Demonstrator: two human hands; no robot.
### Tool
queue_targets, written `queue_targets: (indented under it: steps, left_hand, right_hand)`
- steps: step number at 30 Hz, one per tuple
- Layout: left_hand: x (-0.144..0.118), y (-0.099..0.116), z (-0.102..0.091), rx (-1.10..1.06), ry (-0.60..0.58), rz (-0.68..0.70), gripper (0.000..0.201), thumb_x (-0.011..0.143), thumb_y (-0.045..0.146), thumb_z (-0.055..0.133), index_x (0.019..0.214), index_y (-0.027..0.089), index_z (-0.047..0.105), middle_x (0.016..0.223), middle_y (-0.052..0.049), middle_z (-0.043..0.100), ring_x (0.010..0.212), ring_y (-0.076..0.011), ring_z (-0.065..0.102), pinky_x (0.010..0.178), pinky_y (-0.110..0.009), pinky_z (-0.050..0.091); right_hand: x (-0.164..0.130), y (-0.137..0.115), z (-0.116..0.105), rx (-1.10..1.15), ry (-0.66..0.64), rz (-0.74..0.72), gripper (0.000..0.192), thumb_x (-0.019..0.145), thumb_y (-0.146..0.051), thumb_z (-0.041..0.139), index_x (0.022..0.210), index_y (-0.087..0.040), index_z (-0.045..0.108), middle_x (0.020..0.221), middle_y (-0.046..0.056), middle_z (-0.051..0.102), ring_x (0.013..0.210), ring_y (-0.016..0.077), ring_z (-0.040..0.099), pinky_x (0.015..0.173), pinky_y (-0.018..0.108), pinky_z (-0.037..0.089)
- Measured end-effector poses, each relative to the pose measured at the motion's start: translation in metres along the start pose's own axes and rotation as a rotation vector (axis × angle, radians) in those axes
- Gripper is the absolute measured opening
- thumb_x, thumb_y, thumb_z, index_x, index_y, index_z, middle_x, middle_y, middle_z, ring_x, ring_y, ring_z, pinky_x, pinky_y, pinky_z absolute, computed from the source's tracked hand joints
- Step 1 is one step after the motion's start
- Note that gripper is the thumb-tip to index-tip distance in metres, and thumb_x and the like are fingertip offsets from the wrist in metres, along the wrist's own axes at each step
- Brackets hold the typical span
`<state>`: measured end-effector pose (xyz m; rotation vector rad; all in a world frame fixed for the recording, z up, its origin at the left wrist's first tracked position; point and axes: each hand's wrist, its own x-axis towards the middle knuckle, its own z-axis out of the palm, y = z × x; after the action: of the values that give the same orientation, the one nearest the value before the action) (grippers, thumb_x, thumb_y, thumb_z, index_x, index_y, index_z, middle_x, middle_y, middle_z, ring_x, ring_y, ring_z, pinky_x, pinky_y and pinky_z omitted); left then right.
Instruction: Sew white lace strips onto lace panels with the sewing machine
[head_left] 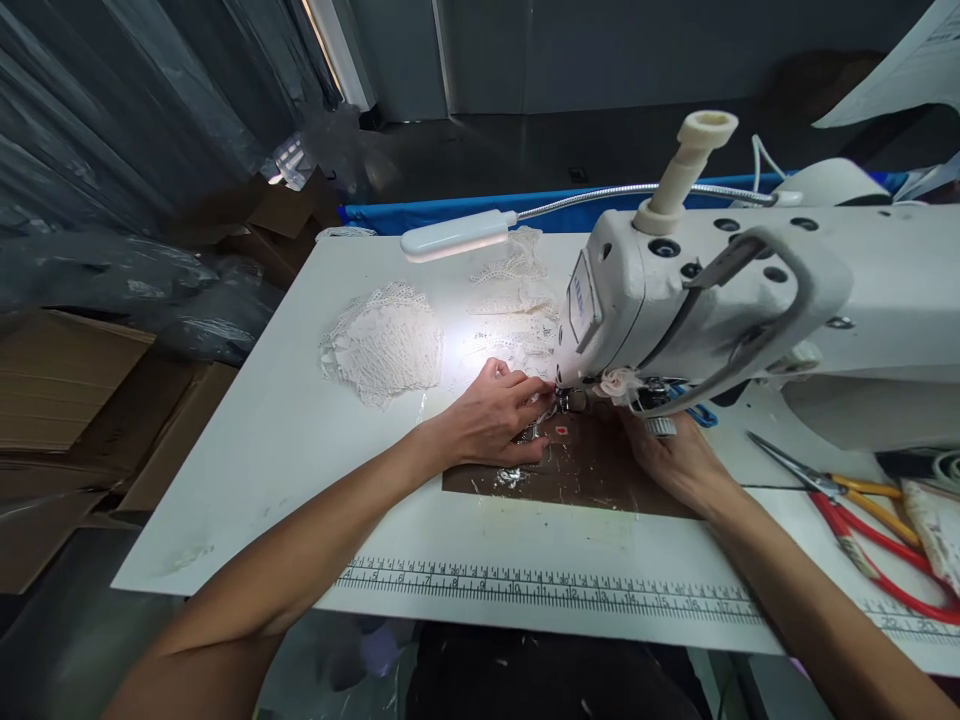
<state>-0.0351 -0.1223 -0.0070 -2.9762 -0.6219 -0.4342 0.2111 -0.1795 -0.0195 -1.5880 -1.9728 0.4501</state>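
Note:
My left hand rests at the left of the sewing machine's presser foot, fingers bent and holding down a bit of white lace beside the needle area. Its thumb lies on the brown plate. On the other side of the foot is my right hand, low against the plate. The machine head covers its fingertips, so what they hold is hidden. Left of the machine lie a pile of white lace pieces and more lace strips, under a lit lamp.
Red-handled scissors and a yellow-handled tool lie at the right. A printed ruler runs along the front edge of the white table. Cardboard boxes and clear plastic stand to the left.

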Motion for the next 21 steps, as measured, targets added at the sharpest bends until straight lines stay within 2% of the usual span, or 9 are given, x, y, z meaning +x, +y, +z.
queue_targets:
  steps: [4, 8, 11, 17, 21]
  left_hand:
    - [0.0, 0.001, -0.001, 0.015, -0.019, -0.018, 0.04, 0.093, 0.042, 0.043, 0.116, 0.012, 0.058, 0.099, -0.01, 0.058, 0.078, -0.0196, 0.05, 0.072, -0.037, 0.031]
    - [0.002, 0.001, 0.0, 0.0, -0.036, -0.052, 0.036, 0.095, 0.039, 0.041, 0.113, 0.014, 0.06, 0.101, -0.009, 0.057, 0.08, -0.0199, 0.05, 0.072, -0.037, 0.032]
    - [0.002, -0.002, 0.002, -0.034, -0.045, -0.072, 0.032, 0.097, 0.033, 0.038, 0.11, 0.016, 0.061, 0.102, -0.009, 0.058, 0.083, -0.0198, 0.05, 0.073, -0.037, 0.034]
    - [0.008, -0.023, 0.005, -0.143, -0.028, -0.055, 0.026, 0.096, 0.023, 0.041, 0.103, 0.019, 0.065, 0.105, -0.008, 0.061, 0.09, -0.0191, 0.055, 0.08, -0.037, 0.039]
    - [0.028, -0.046, 0.007, -0.26, -0.028, -0.058, 0.021, 0.093, 0.026, 0.048, 0.101, 0.023, 0.067, 0.111, -0.005, 0.062, 0.094, -0.0178, 0.058, 0.084, -0.035, 0.044]
  right_hand:
    - [-0.011, -0.006, -0.005, 0.057, -0.031, 0.02, 0.03, 0.095, -0.041, 0.038, 0.101, -0.021, 0.059, 0.101, 0.01, 0.063, 0.099, 0.0276, 0.059, 0.081, 0.041, 0.052]
    - [-0.027, -0.011, -0.01, 0.012, 0.067, 0.042, 0.034, 0.094, -0.039, 0.043, 0.12, -0.021, 0.052, 0.117, 0.013, 0.059, 0.108, 0.0296, 0.057, 0.091, 0.047, 0.048]
    - [-0.041, -0.009, -0.008, -0.031, 0.108, -0.007, 0.034, 0.094, -0.035, 0.044, 0.124, -0.022, 0.051, 0.121, 0.013, 0.055, 0.112, 0.029, 0.055, 0.096, 0.048, 0.046]
    - [-0.057, 0.002, 0.009, -0.144, 0.152, -0.123, 0.038, 0.093, -0.033, 0.044, 0.128, -0.022, 0.05, 0.116, 0.014, 0.05, 0.105, 0.0279, 0.056, 0.085, 0.044, 0.053]
    - [-0.058, 0.003, 0.016, -0.167, 0.149, -0.145, 0.038, 0.093, -0.031, 0.044, 0.13, -0.024, 0.049, 0.116, 0.014, 0.048, 0.098, 0.0261, 0.058, 0.08, 0.041, 0.055]
